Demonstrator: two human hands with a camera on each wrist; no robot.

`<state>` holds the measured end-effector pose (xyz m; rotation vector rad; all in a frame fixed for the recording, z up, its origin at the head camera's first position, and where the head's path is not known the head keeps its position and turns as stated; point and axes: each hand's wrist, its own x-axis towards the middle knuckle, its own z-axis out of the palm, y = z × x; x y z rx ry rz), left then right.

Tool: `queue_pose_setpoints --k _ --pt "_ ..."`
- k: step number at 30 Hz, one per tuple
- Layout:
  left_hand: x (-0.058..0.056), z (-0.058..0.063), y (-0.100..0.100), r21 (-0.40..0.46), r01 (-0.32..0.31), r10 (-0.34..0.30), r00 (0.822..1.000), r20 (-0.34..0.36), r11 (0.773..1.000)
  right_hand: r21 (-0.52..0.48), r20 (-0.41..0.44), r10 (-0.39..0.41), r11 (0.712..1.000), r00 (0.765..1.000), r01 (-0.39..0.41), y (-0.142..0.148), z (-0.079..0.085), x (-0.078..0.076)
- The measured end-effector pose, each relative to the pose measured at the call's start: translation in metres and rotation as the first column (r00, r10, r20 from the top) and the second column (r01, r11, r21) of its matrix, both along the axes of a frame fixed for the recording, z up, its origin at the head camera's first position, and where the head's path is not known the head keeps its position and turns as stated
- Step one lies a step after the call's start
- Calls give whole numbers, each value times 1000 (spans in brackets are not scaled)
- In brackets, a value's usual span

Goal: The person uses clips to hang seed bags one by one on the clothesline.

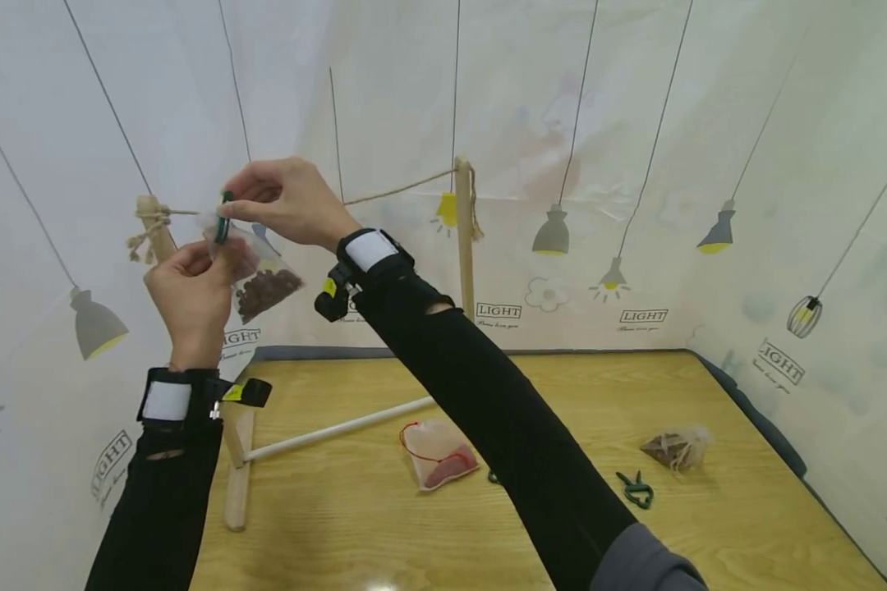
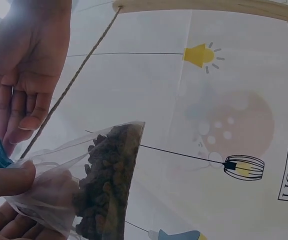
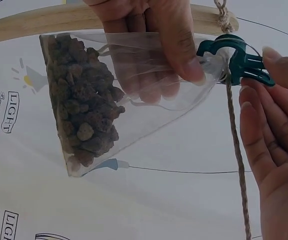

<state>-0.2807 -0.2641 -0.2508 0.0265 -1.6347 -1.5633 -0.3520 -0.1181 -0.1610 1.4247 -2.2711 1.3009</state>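
My left hand [image 1: 192,295] pinches the upper part of a clear mesh bag [image 1: 269,287] near the left end of a twine rope [image 1: 399,189]. Brown stony lumps [image 3: 86,105] fill the bag's lower end. Between thumb and fingers, my right hand [image 1: 291,201] holds the handles of a green plastic clip [image 3: 239,60]. In the right wrist view the clip sits at the rope and the bag's gathered neck; how firmly it bites cannot be told. The left wrist view shows the bag tilted, with the rope running up behind it to the wooden post.
The rope is strung between a left wooden post [image 1: 155,226] and a right one [image 1: 464,238], above a white rod [image 1: 340,427]. On the table [image 1: 325,525] lie a pouch with red cord [image 1: 439,455], another filled bag [image 1: 676,450] and a green clip [image 1: 638,492].
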Motion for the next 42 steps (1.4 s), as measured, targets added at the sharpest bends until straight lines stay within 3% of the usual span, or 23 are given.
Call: queue_pose_setpoints --k 3,10,21,29,42 --pt "2 0 1 3 5 -5 1000 3 1000 -4 21 17 1000 1000 -17 1 -2 0" --pt "3 -3 2 -69 -54 60 994 87 996 12 40 9 1000 999 -10 5 -3 0" --pt "1 -12 1 -115 -16 19 999 30 993 91 41 13 996 999 -17 5 -7 1" --pt "2 -18 3 -90 21 -22 1000 -7 996 138 23 5 990 1000 -8 7 -10 -1" --pt "3 -26 1 -89 32 -27 998 60 996 137 56 26 990 998 -33 8 -16 -3"
